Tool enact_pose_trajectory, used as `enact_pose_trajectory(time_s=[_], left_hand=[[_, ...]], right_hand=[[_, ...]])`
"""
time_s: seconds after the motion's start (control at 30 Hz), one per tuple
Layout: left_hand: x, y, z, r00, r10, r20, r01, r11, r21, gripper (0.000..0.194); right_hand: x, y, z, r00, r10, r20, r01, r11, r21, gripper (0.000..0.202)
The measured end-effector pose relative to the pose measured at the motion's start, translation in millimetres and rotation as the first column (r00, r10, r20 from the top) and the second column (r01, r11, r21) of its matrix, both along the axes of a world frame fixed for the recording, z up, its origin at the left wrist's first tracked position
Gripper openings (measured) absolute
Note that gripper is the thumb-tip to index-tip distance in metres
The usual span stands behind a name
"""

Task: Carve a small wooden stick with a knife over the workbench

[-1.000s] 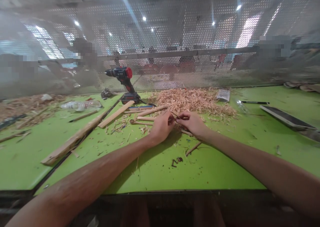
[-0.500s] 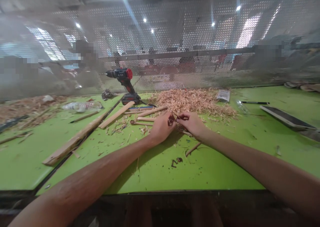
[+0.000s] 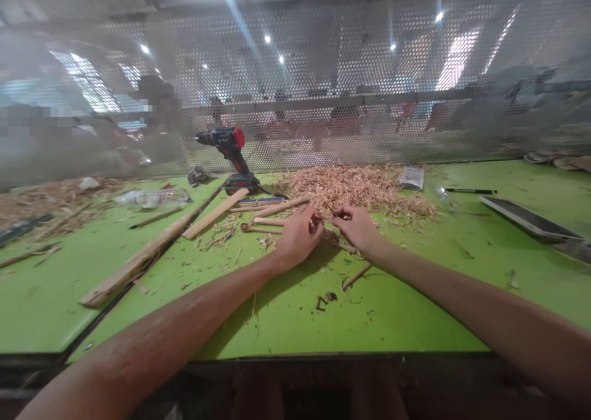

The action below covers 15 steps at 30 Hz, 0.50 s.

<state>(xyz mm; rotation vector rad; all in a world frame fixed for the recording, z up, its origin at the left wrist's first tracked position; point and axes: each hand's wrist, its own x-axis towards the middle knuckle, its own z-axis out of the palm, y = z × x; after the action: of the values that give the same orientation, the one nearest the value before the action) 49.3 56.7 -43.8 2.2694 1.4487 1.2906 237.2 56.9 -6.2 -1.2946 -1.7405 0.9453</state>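
Over the green table [image 3: 286, 321], my left hand [image 3: 300, 232] is closed in a pinch, and what it holds is too small to make out. Just right of it, a small gap apart, my right hand [image 3: 354, 224] pinches a thin dark stick [image 3: 331, 210] that points up and to the left. Beyond both hands lies a heap of wood shavings [image 3: 351, 186]. Short wooden sticks [image 3: 272, 222] lie left of my left hand. A brown stick [image 3: 356, 276] rests on the table below my right hand, with small dark scraps [image 3: 325, 300] near it.
A cordless drill [image 3: 231, 155] stands upright behind a flat wood strip [image 3: 215, 214]. A long wood piece [image 3: 138, 260] lies at the left, near a plastic bottle [image 3: 150, 198]. At the right are a black pen [image 3: 471, 191] and a tablet-like device [image 3: 530, 217]. Perforated mesh [image 3: 314, 69] rises behind.
My right hand has moved slightly right, away from my left hand, and the thin stick went with it. My left hand is almost unmoved.
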Motion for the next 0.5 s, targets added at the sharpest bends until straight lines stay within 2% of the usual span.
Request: enact_pose_trajectory(time_s=[0.17, 0.37, 0.5], left_hand=[[-1, 0, 0.1, 1.000, 0.019, -0.007, -0.020, 1.000, -0.014, 0.019], [0, 0, 1.0, 0.999, 0.048, -0.007, -0.048, 0.998, -0.033, 0.018], [0, 1, 0.6, 1.000, 0.027, -0.005, -0.028, 0.999, -0.040, 0.016]], right_hand=[[0, -2, 1.0, 1.000, 0.019, 0.005, -0.019, 0.999, 0.030, 0.033], [0, -7, 6.6, 0.991, 0.131, -0.017, -0.131, 0.991, 0.002, 0.041], [0, -12, 11.0, 0.988, 0.146, -0.055, -0.147, 0.989, -0.022, 0.038]])
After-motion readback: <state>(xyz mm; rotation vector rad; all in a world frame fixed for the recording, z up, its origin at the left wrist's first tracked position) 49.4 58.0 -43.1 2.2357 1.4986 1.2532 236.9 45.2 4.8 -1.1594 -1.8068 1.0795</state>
